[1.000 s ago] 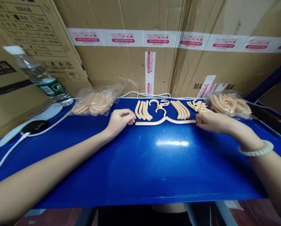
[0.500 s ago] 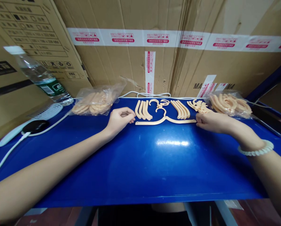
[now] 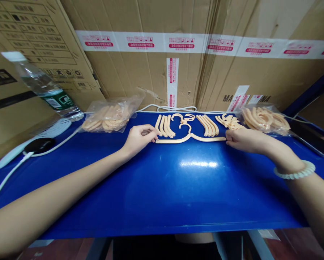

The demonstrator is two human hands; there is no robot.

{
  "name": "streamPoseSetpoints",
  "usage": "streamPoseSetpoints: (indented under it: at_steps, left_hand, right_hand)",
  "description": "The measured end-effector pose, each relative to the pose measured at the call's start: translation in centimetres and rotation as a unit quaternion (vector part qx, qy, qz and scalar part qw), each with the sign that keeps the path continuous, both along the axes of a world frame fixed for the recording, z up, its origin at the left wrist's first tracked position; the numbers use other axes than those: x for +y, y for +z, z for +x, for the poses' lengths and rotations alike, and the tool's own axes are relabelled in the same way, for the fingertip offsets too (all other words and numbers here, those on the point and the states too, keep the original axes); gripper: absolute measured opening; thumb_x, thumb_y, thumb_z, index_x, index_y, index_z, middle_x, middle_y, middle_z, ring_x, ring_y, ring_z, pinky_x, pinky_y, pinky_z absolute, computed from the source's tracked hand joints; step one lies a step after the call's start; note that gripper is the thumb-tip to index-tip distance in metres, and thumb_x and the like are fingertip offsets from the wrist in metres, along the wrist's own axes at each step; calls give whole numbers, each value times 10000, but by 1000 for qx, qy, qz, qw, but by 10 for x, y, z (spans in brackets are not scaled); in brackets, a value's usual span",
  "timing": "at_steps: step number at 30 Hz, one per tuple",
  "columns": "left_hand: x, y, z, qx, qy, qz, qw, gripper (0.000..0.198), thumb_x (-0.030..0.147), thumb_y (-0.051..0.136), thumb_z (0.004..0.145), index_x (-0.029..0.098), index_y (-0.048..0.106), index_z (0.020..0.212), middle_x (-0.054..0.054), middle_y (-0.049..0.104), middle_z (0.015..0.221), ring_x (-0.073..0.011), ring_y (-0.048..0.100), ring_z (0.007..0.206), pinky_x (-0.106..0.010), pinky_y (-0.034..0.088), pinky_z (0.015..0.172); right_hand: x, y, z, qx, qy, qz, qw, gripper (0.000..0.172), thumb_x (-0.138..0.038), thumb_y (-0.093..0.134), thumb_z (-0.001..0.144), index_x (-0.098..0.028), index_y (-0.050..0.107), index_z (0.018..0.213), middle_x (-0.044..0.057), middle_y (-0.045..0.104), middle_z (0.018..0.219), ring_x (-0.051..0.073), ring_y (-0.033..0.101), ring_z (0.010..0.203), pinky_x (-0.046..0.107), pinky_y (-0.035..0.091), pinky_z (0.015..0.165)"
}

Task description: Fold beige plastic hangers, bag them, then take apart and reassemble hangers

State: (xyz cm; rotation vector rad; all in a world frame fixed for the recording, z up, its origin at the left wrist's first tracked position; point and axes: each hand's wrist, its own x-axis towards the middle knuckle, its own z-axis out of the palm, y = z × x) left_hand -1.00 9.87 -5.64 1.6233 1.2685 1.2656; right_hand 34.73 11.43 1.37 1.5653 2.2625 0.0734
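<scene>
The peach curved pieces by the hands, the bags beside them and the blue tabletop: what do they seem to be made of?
The curved pieces look like moulded plastic, matte peach, uniform in colour and thin-edged. The left bag and the right bag seem thin clear plastic film: crinkled, with contents showing through. The tabletop is smooth and glossy, with a bright glare patch; whether painted metal or laminate cannot be told.

Both arms reach forward, left hand (image 3: 138,139) and right hand (image 3: 244,140) loosely curled.
</scene>
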Motion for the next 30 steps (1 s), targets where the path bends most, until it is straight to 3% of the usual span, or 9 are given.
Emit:
streamPoseSetpoints:
  at_steps: [3, 8, 14, 19, 21, 23, 25, 30]
  left_hand:
    - [0, 0, 0, 19, -7, 4, 1000, 190, 306, 622, 759, 153, 716, 698, -31, 682, 621, -139, 624, 566, -254, 510, 591]
    - [4, -6, -2, -14, 16, 0, 1000, 209, 268, 645, 689, 153, 703, 853, -44, 730, 779, -156, 660, 637, -259, 515, 597]
    - [7, -11, -4, 32, 26, 41, 998, 226, 280, 638, 712, 159, 703, 891, -72, 745, 910, -206, 696, 877, -319, 546, 792]
    - [0, -3, 0, 131, -50, 91, 986, 176, 317, 660, 756, 184, 710, 859, -57, 726, 892, -191, 647, 816, -310, 512, 756]
    - [-3, 0, 1, 186, -98, 122, 970, 123, 296, 659, 758, 195, 712, 804, -49, 713, 873, -191, 623, 811, -317, 495, 776]
    - [-4, 2, 2, 210, -127, 135, 960, 98, 275, 649, 770, 198, 708, 787, -46, 703, 864, -192, 616, 817, -322, 486, 794]
    - [-4, 2, 2, 209, -133, 134, 959, 96, 259, 637, 784, 196, 706, 805, -45, 699, 867, -189, 614, 812, -319, 482, 793]
    - [-1, -1, 0, 196, -120, 125, 965, 110, 251, 631, 773, 198, 699, 841, -48, 708, 900, -193, 618, 830, -318, 482, 786]
  right_hand:
    - [-4, 1, -4, -8, -10, 0, 1000, 183, -193, 462, 906, -180, 617, 810, 107, 682, 863, 233, 636, 780, 290, 399, 622]
    - [-7, 1, -7, 4, -11, -4, 1000, 169, -217, 480, 902, -189, 613, 802, 91, 676, 816, 225, 626, 733, 289, 399, 610]
    - [-3, 2, -4, 19, -2, -11, 1000, 146, -217, 509, 873, -205, 570, 741, 72, 664, 798, 212, 608, 733, 276, 398, 606]
    - [1, -4, 5, 36, 5, -21, 999, 135, -241, 506, 872, -198, 588, 775, 88, 676, 825, 224, 619, 737, 299, 425, 638]
    - [3, -8, 8, 52, -1, 0, 999, 129, -277, 532, 867, -181, 617, 884, 114, 691, 901, 254, 647, 806, 319, 456, 686]
    - [3, -10, 9, 74, -1, 31, 997, 235, -305, 568, 851, -161, 618, 1029, 146, 695, 1010, 292, 662, 918, 341, 480, 755]
    - [2, -10, 9, 78, -4, 29, 997, 317, -314, 573, 853, -160, 596, 1128, 155, 694, 1053, 309, 666, 959, 354, 489, 778]
    - [-1, -5, 5, 58, -10, -17, 998, 292, -294, 520, 898, -170, 579, 1156, 147, 701, 1017, 298, 676, 908, 347, 487, 742]
